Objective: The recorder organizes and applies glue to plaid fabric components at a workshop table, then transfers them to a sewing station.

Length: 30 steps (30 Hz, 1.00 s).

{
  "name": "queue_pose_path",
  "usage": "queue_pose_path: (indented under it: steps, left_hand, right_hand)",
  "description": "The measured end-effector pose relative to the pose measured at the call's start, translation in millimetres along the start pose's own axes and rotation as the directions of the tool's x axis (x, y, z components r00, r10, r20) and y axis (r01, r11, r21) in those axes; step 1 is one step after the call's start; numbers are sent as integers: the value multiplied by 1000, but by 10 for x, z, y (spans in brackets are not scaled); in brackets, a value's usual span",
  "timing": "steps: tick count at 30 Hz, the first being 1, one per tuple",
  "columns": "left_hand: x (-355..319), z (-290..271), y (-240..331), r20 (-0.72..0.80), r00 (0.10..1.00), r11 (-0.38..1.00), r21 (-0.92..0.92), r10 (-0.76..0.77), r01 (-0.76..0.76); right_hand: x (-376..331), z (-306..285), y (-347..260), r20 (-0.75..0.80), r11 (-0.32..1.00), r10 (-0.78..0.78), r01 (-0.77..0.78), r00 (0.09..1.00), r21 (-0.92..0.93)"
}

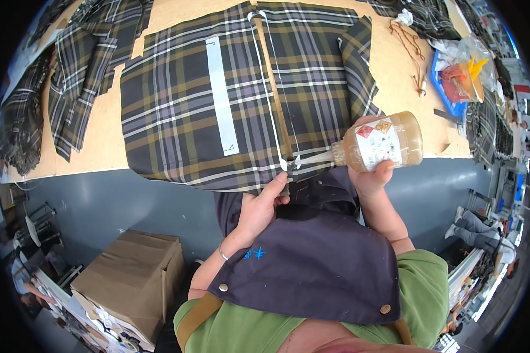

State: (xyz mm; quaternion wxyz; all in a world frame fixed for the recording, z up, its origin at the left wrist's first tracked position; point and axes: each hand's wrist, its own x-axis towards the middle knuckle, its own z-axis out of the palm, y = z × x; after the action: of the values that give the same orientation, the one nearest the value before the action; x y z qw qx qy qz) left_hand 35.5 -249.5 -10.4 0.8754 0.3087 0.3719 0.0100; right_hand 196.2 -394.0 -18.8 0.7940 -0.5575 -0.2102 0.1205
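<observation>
Plaid fabric panels [176,112] in black, olive, grey and white lie over the table's near edge. A long gap with white edging [269,76] runs between two of them, and a tan strip shows in it. At the gap's near end, my left hand [260,209] pinches the fabric edge, thumb on top. My right hand [370,176] grips a translucent squeeze bottle [406,138] with amber contents and a white label with hazard diamonds. The bottle is tilted on its side, its pale nozzle pointing left at the gap's near end. A pale blue strip [221,97] lies on the left panel.
More plaid pieces [76,82] are piled at the left of the tan table [447,132]. At the right stand a blue tray [444,88] with plastic bags, and a brown cord [415,50]. A large brown box [129,273] is on the floor at lower left. Other people are in the background.
</observation>
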Motion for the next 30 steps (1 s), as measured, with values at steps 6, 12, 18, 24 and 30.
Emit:
queue_pose_path:
  steps: [6,12,18,24,30]
  left_hand:
    - [-16,15,6,-30,1000,999,-32,-4,3]
    - [-23,35,23,-27,1000,999,-49,14,-15]
    - [0,-9,-5,-34,999,999,-39,-7,6]
    - [-9,-1,1,-27,999,999,-35,30,-31]
    - [12,-37,-17,-10,998,998,0,65,-65]
  right_hand:
    - [0,51,-33,-28,986,-81,76,996,-152]
    - [-1,97,-35,25,992,-60,62,998,-106]
    - [-40,88,-51,4,996,82,-82,997,41]
    - [26,91,-59,-2,961,226,-223,974,161]
    - [-11,108,-12,78,956,276,-282,958,78]
